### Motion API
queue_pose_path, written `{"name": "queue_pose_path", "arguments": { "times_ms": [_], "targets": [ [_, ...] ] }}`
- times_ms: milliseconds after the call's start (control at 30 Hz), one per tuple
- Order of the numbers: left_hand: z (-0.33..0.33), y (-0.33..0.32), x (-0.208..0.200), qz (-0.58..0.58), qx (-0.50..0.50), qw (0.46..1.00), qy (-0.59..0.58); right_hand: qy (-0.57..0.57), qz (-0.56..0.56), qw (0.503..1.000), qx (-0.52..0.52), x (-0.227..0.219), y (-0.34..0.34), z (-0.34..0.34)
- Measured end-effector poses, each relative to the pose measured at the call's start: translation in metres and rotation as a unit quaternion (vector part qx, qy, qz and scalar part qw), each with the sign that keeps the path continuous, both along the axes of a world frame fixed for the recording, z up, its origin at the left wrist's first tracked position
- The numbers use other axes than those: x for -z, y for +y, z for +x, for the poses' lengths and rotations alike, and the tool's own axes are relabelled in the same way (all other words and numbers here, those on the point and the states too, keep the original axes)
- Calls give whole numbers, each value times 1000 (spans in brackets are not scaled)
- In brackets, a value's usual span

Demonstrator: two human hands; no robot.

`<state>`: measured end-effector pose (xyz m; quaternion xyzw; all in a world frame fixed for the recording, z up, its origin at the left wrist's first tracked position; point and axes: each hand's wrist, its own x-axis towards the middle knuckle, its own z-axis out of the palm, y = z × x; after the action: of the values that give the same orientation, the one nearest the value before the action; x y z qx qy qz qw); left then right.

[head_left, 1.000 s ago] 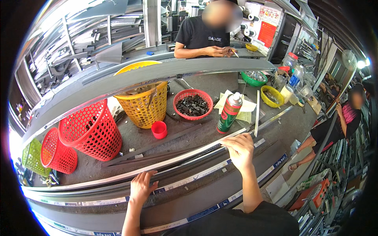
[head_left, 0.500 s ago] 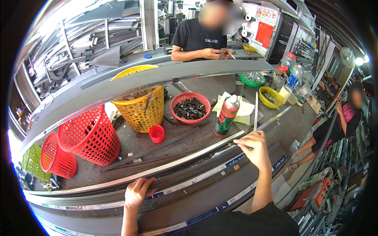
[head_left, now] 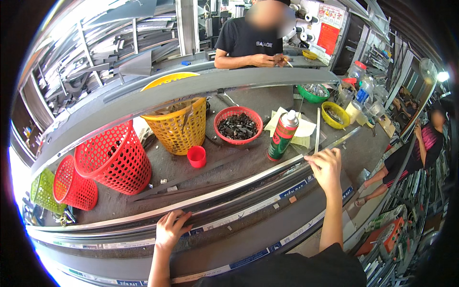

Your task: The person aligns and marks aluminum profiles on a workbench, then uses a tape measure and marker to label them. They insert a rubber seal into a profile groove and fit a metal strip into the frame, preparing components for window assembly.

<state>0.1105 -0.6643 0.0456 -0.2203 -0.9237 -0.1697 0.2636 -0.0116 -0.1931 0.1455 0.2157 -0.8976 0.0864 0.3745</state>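
Note:
A long metal profile (head_left: pixel 229 189) with a pale upper edge lies across the near side of the bench. My left hand (head_left: pixel 171 229) is on it, its bent fingers over the edge and the thumb set apart below. Farther right, my right hand (head_left: pixel 327 171) is above the profile's right part with thumb and fingertips pinched together. What they pinch is too small to make out. Just beyond that hand lies a narrow pale strip (head_left: pixel 318 131). A green and red spray can (head_left: pixel 283 136) stands upright to its left.
Along the bench stand a yellow basket (head_left: pixel 179 129), red baskets (head_left: pixel 112 158), a red cup (head_left: pixel 196 157) and a red bowl (head_left: pixel 258 126) of black parts. A wide grey profile (head_left: pixel 201 88) spans above them. Across the bench, a person (head_left: pixel 253 45) holds something small.
The whole view has shifted slightly. My right hand has moved a little to the right along the profile, still pinched. My left hand stays on the profile.

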Motion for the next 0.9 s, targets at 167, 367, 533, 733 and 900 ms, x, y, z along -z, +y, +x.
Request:
{"name": "queue_pose_path", "arguments": {
  "times_ms": [167,367,533,733,900],
  "targets": [
    [1,1,2,-1,-9,1000,2,-94,-86,992,7,15,4,-16],
    [6,2,1,-7,-25,1000,1,-264,-297,916,-51,28,18,-36],
    [4,1,0,-18,-17,1000,8,-365,-450,795,-180,42,33,-46],
    [7,2,0,-11,-22,1000,11,-403,-651,618,-178,41,59,-60],
    [7,3,-1,3,-32,999,44,-381,-563,705,-204,32,70,-57]
  ]
}}
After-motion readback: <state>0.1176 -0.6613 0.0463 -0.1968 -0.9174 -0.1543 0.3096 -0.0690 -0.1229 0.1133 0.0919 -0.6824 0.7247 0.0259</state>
